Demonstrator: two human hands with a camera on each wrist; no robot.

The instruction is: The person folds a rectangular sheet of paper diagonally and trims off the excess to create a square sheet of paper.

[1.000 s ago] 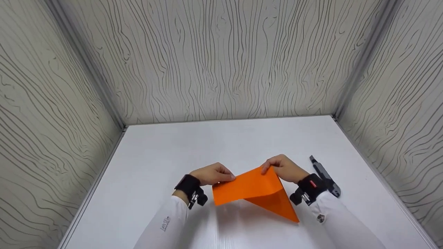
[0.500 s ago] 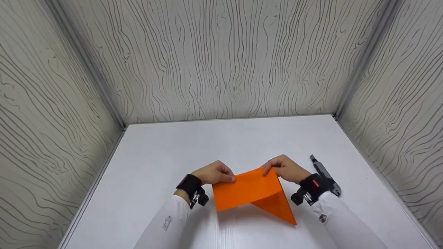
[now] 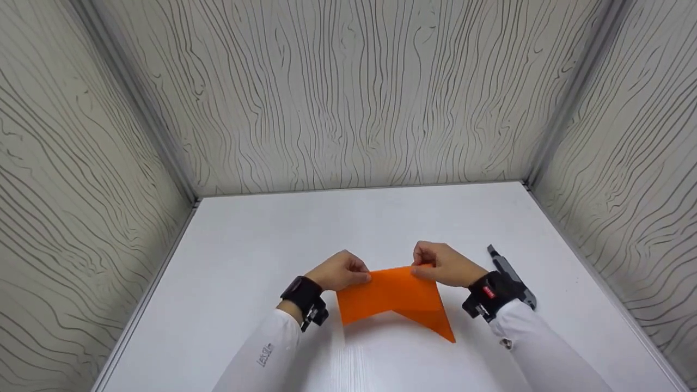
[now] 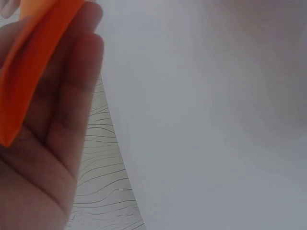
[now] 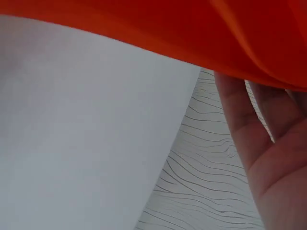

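An orange sheet of paper, folded over, hangs between my two hands above the white table. My left hand pinches its upper left edge between thumb and fingers. At the upper right edge my right hand pinches it the same way. A pointed flap slants down toward the lower right. In the left wrist view the paper runs across the fingers of the left palm. The right wrist view has the paper covering the right fingertips.
A grey and black utility knife lies on the white table, partly behind the right wrist. Wood-patterned panels enclose the table at the back and sides. Each wrist wears a black strap with a small camera.
My right thumb has come over to the near side of the paper's top edge. The paper's top edge has levelled, and its lower right flap has risen and moved left.
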